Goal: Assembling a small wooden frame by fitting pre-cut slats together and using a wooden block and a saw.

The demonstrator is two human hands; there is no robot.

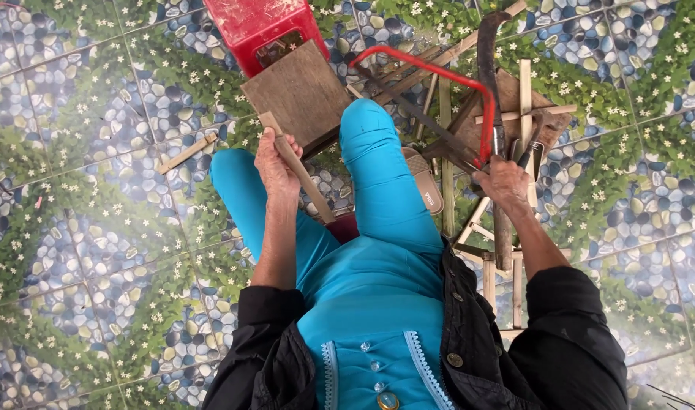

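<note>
So from where I'm standing, the left hand is clenched around a flat, tan strip of split bamboo. That strip's long axis runs from about 11 o'clock, up near the edge of the grey-brown square wooden board, down to about 5 o'clock, ending between the knees in bright blue trousers. The right hand is well off to the 3 o'clock side, closed on the handle end of a red-framed hacksaw, whose bow arcs back toward 10 o'clock over a loose pile of bamboo slats and a long dark curved blade.

So the strip sits at 9 o'clock from the saw hand, with the right knee between them. The saw's blade line and the strip both slant the same way, roughly parallel. The left hand already has the strip; the right is the farther one. A red plastic stool sits at 12 o'clock, partly under the board.
</note>
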